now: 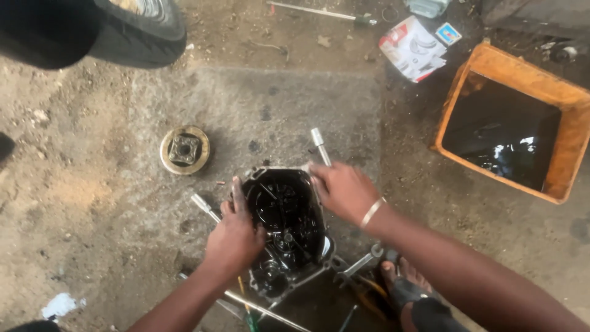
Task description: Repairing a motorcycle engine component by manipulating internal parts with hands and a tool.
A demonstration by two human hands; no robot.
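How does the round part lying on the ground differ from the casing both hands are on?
The round part is a small brass-coloured disc, lying alone and untouched; the casing is larger, black, oily and irregular in outline. The left hand and right hand rest on the casing's edges. Both lie flat on the dirt floor.

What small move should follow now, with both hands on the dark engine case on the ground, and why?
Probably steady the engine case before lifting anything: the left hand covers its near-left edge, the right hand grips its far-right rim, and loose metal tools lie close underneath, so it could rock.
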